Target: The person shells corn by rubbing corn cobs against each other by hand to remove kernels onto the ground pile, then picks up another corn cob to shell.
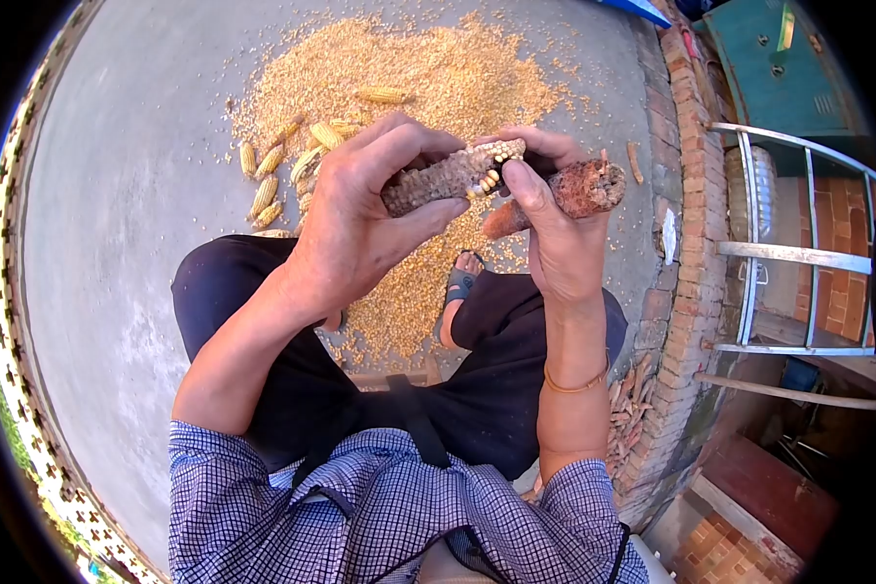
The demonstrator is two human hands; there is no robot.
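Observation:
My left hand (365, 209) is wrapped round a mostly stripped corn cob (438, 182), tilted up toward the right. A few yellow and white kernels still cling near its right end. In my right hand (560, 209) is a bare reddish-brown corn cob (589, 188), its broken end pointing right. The right thumb and fingers meet the kernel end of the left cob, so the two cobs nearly touch. Behind the hands, a broad pile of loose corn kernels (399, 73) covers the ground. Several unshelled yellow ears (266, 195) lie left of it.
A low brick wall (696, 214) runs along the right, with a metal railing (793, 255) and a green cabinet (779, 68) beyond. Stripped cobs (631, 414) are heaped at its foot. Grey concrete floor (127, 195) extends left. More kernels lie between my feet.

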